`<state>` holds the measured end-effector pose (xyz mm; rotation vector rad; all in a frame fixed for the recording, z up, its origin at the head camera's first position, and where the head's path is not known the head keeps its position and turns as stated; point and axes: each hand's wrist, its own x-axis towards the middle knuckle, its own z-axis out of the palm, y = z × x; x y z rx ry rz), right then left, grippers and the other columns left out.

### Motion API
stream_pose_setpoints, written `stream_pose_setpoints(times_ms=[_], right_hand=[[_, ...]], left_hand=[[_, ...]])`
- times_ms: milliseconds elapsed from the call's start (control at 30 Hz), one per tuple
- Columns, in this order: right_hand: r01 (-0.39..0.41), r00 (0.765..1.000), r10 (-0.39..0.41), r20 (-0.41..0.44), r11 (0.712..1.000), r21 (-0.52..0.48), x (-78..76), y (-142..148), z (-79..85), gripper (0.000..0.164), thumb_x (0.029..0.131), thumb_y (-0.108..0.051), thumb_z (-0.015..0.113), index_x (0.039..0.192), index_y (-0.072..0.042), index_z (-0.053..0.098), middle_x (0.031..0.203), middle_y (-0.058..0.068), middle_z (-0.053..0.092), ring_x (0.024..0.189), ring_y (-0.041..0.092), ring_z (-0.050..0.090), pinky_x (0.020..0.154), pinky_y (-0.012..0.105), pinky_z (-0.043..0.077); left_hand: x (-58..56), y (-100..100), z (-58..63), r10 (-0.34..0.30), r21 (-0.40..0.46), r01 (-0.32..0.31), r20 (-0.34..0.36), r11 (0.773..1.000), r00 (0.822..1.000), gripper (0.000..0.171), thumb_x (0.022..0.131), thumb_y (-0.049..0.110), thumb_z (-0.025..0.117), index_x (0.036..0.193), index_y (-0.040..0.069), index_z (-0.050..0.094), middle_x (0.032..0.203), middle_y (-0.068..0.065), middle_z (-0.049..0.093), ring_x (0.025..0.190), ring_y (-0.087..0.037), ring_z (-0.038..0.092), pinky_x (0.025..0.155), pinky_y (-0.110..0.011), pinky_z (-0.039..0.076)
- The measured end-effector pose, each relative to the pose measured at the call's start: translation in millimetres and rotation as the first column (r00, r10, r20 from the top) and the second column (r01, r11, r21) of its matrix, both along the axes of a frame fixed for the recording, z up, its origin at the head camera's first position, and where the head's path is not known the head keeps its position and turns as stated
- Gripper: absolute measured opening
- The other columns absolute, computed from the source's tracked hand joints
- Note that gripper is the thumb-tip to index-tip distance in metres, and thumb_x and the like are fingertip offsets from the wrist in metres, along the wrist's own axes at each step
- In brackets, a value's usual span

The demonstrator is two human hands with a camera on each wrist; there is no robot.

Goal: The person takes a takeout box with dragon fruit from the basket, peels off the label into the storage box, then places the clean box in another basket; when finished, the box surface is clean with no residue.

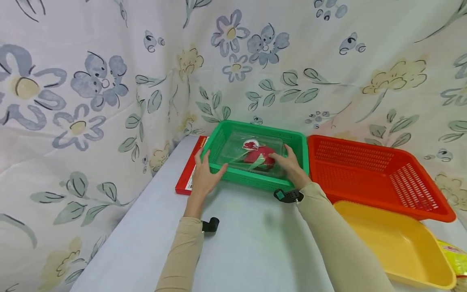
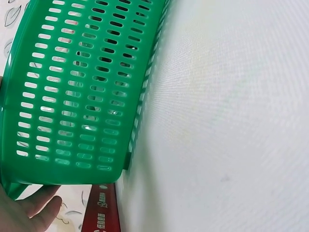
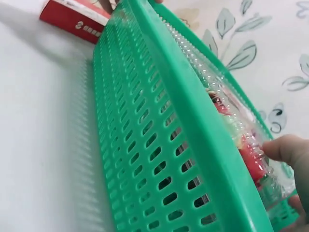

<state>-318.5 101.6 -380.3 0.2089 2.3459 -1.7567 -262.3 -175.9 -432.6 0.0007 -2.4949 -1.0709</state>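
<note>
A green plastic basket with slotted walls stands against the cloth backdrop. Inside it sits a clear plastic box with a round red-and-white label, and a pink dragon fruit shows through the plastic. My left hand holds the basket's front left corner, thumb over the front rim and fingers around the left end. My right hand grips the box's right end, thumb against the clear plastic and the other fingers lower at its side, partly hidden.
A flat red carton lies by the basket's left end. To the right stand a red-orange basket and, nearer, a yellow tray. A bright yellow packet shows at the right edge. Flowered cloth hangs behind the white table.
</note>
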Motion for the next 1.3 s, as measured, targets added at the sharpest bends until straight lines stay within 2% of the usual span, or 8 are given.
stream_pose_setpoints(times_ms=[167, 333, 433, 533, 800, 900, 1100, 1300], right_hand=[[0.048, 0.992, -0.036, 0.124, 0.994, -0.095, -2.2, -3.7, -2.4, 0.098, 0.095, -0.034, 0.061, 0.157, -0.015, -0.013, 0.163, 0.016, -0.003, 0.147, 0.036, 0.013, 0.112, 0.053, 0.031], [0.043, 0.96, 0.04, 0.278, 0.957, -0.288, -6.7, -3.0, -5.1, 0.084, 0.098, -0.035, 0.059, 0.155, -0.005, 0.006, 0.157, 0.015, 0.017, 0.14, 0.035, 0.025, 0.109, 0.046, 0.038], [0.023, 0.942, 0.104, 0.319, 0.929, -0.37, -9.0, -3.1, -7.0, 0.073, 0.1, -0.034, 0.057, 0.154, -0.007, 0.017, 0.154, 0.013, 0.026, 0.135, 0.034, 0.032, 0.108, 0.043, 0.04], [0.041, 0.937, 0.1, 0.336, 0.92, -0.389, -9.8, -3.8, -7.4, 0.072, 0.099, -0.033, 0.057, 0.154, -0.009, 0.017, 0.153, 0.013, 0.027, 0.133, 0.033, 0.034, 0.108, 0.042, 0.041], [0.035, 0.965, 0.034, 0.26, 0.967, -0.253, -5.3, -1.8, -2.2, 0.087, 0.099, -0.037, 0.055, 0.157, -0.015, -0.006, 0.158, 0.018, 0.012, 0.138, 0.047, 0.025, 0.108, 0.054, 0.037], [0.027, 0.973, 0.026, 0.23, 0.974, -0.225, -5.2, -0.5, -2.8, 0.085, 0.1, -0.038, 0.055, 0.158, -0.016, -0.003, 0.156, 0.019, 0.016, 0.133, 0.048, 0.033, 0.105, 0.055, 0.04], [0.079, 0.982, -0.036, 0.183, 0.968, -0.236, -7.8, 0.0, -4.6, 0.083, 0.099, -0.038, 0.056, 0.158, -0.02, 0.001, 0.153, 0.019, 0.025, 0.117, 0.042, 0.046, 0.101, 0.054, 0.045], [0.12, 0.983, -0.073, 0.169, 0.95, -0.289, -7.8, -1.6, 1.5, 0.082, 0.098, -0.037, 0.058, 0.158, -0.021, 0.005, 0.153, 0.018, 0.027, 0.121, 0.039, 0.045, 0.097, 0.053, 0.049]], left_hand=[[0.6, 1.0, -1.2, 0.005, 0.003, -0.005, -0.011, 1.0, 1.0, 0.087, 0.086, 0.059, 0.061, 0.15, 0.004, 0.036, 0.158, -0.01, 0.02, 0.105, -0.035, 0.058, 0.08, -0.05, 0.054], [1.9, 2.2, -0.7, 0.002, 0.009, -0.002, -0.004, 1.0, 1.0, 0.087, 0.086, 0.059, 0.061, 0.15, 0.005, 0.036, 0.158, -0.01, 0.02, 0.109, -0.036, 0.057, 0.084, -0.052, 0.053], [3.3, 2.4, -0.3, -0.001, 0.021, 0.001, -0.001, 1.0, 1.0, 0.086, 0.086, 0.058, 0.062, 0.15, 0.006, 0.035, 0.158, -0.011, 0.02, 0.11, -0.036, 0.056, 0.084, -0.053, 0.053], [4.0, 2.0, -0.2, 0.002, 0.024, -0.002, 0.002, 1.0, 1.0, 0.087, 0.086, 0.058, 0.062, 0.151, 0.006, 0.035, 0.158, -0.01, 0.019, 0.111, -0.036, 0.056, 0.084, -0.052, 0.053], [0.5, 0.5, -0.5, 0.005, 0.003, -0.005, 0.012, 1.0, 1.0, 0.088, 0.087, 0.06, 0.061, 0.152, 0.007, 0.033, 0.158, -0.007, 0.017, 0.104, -0.034, 0.059, 0.079, -0.048, 0.054], [1.0, 0.5, 0.6, 0.005, 0.011, -0.006, 0.018, 1.0, 1.0, 0.088, 0.086, 0.059, 0.062, 0.152, 0.007, 0.034, 0.158, -0.006, 0.017, 0.101, -0.034, 0.059, 0.079, -0.048, 0.054], [1.5, 0.4, 1.0, 0.01, 0.005, -0.01, 0.012, 1.0, 1.0, 0.088, 0.086, 0.059, 0.062, 0.151, 0.007, 0.034, 0.157, -0.005, 0.018, 0.102, -0.035, 0.059, 0.084, -0.05, 0.053], [1.8, 0.2, 0.5, 0.013, 0.003, -0.013, 0.018, 1.0, 1.0, 0.087, 0.086, 0.06, 0.061, 0.15, 0.007, 0.035, 0.157, -0.004, 0.018, 0.098, -0.034, 0.059, 0.082, -0.049, 0.053]])
